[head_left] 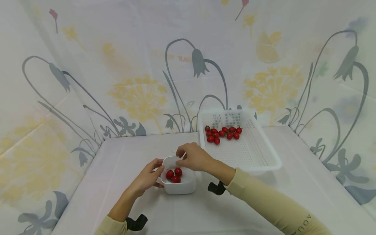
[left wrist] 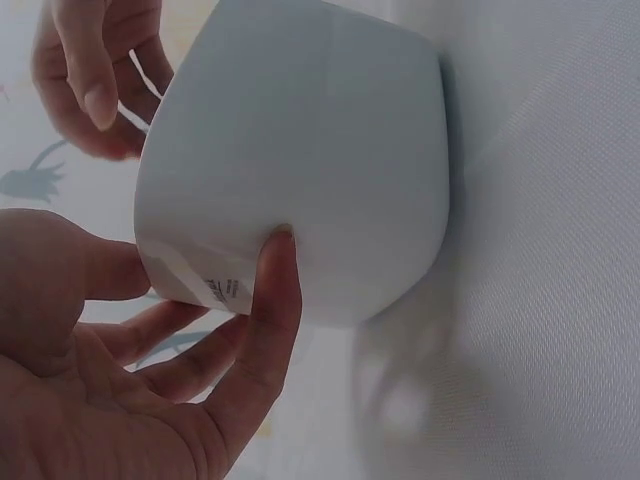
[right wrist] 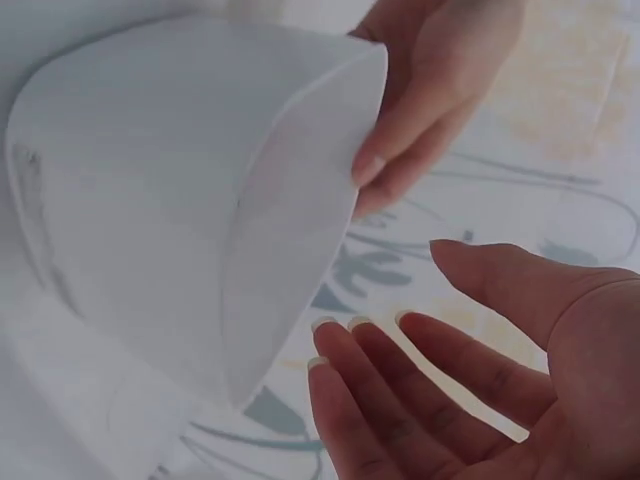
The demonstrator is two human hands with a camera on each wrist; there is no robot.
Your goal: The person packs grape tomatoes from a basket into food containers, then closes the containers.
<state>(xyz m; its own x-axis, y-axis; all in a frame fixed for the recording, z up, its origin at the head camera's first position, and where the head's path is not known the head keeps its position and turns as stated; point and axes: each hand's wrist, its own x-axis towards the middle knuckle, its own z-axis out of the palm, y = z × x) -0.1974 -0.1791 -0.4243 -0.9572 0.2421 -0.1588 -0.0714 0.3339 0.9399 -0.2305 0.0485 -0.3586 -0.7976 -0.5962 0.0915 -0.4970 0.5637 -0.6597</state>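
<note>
A small white container [head_left: 180, 188] stands on the table with three red cherry tomatoes [head_left: 176, 179] visible inside. My left hand [head_left: 148, 176] holds its left side, thumb at the rim; the left wrist view shows the fingers [left wrist: 275, 290] spread against the container's wall [left wrist: 300, 150]. Above the container's right rear rim is my right hand [head_left: 195, 157], fingers loosely bent. Seen from the right wrist, this hand [right wrist: 480, 370] is beside the container's mouth [right wrist: 300, 190], thumb and fingers apart with nothing between them.
A white perforated basket [head_left: 246, 153] stands behind and to the right of the container, with several cherry tomatoes [head_left: 221, 133] grouped toward its back left. Flower-patterned cloth [head_left: 141, 65] hangs behind and at both sides of the white-covered table [head_left: 129, 147].
</note>
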